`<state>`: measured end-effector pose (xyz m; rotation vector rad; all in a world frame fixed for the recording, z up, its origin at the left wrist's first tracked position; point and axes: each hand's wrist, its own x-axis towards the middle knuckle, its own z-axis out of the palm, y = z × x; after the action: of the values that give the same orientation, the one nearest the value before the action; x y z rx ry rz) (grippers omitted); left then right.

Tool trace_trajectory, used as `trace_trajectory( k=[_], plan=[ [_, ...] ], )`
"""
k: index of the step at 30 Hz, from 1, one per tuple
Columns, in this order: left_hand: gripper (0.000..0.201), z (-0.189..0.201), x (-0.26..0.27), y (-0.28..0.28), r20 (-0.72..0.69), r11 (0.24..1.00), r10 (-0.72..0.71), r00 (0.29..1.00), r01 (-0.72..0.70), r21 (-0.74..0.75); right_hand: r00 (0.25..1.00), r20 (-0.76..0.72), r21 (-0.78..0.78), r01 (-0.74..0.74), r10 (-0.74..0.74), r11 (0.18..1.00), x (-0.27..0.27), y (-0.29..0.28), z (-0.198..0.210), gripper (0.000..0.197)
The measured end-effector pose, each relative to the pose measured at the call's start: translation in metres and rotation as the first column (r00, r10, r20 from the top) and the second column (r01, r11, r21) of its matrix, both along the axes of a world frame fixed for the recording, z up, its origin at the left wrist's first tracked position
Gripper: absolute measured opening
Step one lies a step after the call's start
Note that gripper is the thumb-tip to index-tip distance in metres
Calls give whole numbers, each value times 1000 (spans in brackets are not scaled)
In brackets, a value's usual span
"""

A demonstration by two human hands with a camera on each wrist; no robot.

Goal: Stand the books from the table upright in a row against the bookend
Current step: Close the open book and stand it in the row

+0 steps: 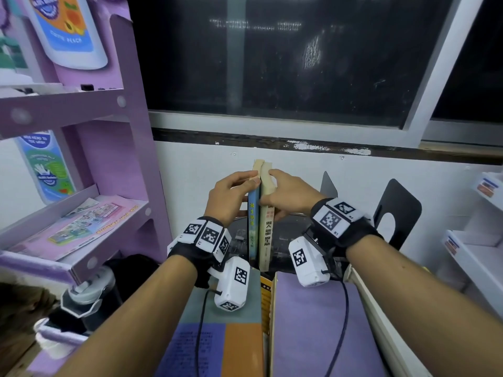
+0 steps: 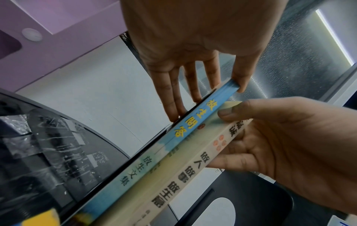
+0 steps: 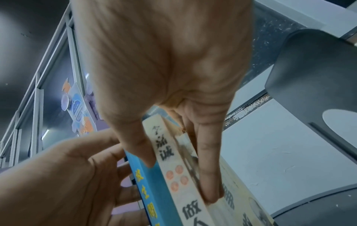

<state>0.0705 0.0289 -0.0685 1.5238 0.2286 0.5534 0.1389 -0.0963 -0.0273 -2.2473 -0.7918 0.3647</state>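
While both hands clamp two upright paperbacks at the bench's far edge | left hand (image 1: 231, 195) fingers grip the blue-spined book (image 1: 253, 227), right hand (image 1: 290, 195) fingers grip the cream-spined book (image 1: 265, 235) | black metal bookend (image 1: 396, 213) stands apart to the right | risk: releasing before they reach its support topples both.
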Motion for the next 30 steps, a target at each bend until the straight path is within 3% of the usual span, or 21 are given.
trace_trajectory(
  k=[8, 12, 30],
  plan=[
    [24, 1, 0, -2, 8, 999, -20, 1000, 20, -34, 998, -66, 63, 3, 2, 998, 0, -2, -8, 91],
    [25, 0, 0, -3, 12, 998, -34, 999, 35, -55, 1000, -6, 3, -20, 20, 1000, 0, 2, -15, 114],
    [26, 0, 1, 1, 11, 999, -39, 999, 39, -34, 999, 15, 45, -39, 38, 998, 3, 3, -21, 122]
  ],
)
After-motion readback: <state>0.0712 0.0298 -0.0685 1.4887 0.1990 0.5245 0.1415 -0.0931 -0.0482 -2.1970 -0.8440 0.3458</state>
